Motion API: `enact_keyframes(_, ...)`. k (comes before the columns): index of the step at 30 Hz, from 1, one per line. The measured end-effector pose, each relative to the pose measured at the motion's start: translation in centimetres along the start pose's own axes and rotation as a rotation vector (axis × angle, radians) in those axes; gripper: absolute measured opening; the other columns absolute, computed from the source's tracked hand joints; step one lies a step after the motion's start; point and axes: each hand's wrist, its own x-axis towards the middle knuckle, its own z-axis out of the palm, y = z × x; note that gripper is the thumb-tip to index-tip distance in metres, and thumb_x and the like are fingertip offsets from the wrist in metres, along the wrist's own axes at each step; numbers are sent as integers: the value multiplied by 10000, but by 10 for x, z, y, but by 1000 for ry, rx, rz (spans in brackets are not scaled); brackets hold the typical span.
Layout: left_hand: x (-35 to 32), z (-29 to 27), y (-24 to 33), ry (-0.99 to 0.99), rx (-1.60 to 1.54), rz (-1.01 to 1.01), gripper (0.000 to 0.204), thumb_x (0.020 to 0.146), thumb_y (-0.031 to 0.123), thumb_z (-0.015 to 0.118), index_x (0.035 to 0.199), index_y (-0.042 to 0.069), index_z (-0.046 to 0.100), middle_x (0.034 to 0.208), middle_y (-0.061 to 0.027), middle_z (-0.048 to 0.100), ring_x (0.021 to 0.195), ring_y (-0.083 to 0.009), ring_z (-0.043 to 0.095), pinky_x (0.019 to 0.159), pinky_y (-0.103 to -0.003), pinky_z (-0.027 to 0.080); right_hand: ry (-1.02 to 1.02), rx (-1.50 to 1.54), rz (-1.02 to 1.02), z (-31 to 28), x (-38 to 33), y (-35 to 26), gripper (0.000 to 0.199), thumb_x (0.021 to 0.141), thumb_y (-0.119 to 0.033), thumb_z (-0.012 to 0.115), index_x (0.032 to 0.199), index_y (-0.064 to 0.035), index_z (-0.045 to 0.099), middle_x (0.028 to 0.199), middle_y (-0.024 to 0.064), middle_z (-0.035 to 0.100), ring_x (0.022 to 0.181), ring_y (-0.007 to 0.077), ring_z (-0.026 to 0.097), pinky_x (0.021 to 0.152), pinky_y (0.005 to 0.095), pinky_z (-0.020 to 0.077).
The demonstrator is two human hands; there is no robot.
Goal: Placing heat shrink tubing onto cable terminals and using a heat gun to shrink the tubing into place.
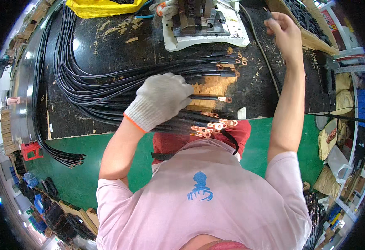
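Observation:
My left hand (159,100), in a white knit glove with an orange cuff, is closed round a black cable (203,98). The copper ring lug on that cable points right, over a worn bare-wood patch. Other black cables (86,77) curve across the table above and below the glove. Their copper lugs (209,128) lie bunched at the near edge, while a few more lugs (240,58) rest farther back. At the far right, my bare right hand (284,35) pinches a small black piece (268,15), likely a sleeve, beside a wooden bin (330,48) of small black pieces.
A machine on a white base (236,37) stands at the table's far side, with a grey glove (166,8) to its left. A yellow bag (103,9) lies at the back left. A grey cord (262,50) runs down past the machine. Some cables (62,156) hang off the left edge.

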Motion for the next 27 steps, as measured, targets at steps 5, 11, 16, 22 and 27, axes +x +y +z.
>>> enact_keyframes(5,4,5,8,83,64,-12,169,851,193,685,973,78,708,907,-120,673,926,-325,656,779,-416,553,-164,213,128,-5,-129,-46,289,963,-68,599,1229,-45,709,847,28,702,671,53,595,558,210,452)
enact_keyframes(11,-4,14,1,428,-226,0,176,834,134,717,999,73,729,937,-109,660,914,-314,653,767,-410,557,-164,536,304,7,-197,-33,242,1028,-102,592,1238,-24,685,793,-15,628,610,6,474,495,167,335)
enact_keyframes(16,-4,21,-5,498,-262,6,208,823,133,729,1024,82,721,946,-110,658,920,-315,652,767,-411,558,-239,467,234,17,-194,-26,244,973,-75,677,1206,-5,686,760,-35,582,572,9,451,490,187,346)
enact_keyframes(22,-3,22,-6,488,-296,15,255,773,84,741,1027,86,722,950,-125,652,894,-329,648,762,-417,545,-306,507,205,30,-192,-28,244,951,-55,696,1186,7,686,810,-14,611,577,28,518,497,192,413)
enact_keyframes(27,-5,25,-9,468,-268,52,251,773,90,735,1024,90,720,949,-113,649,901,-326,645,761,-416,548,-442,449,107,52,-185,-46,253,960,-53,678,1201,22,675,948,89,679,635,84,630,517,216,497)
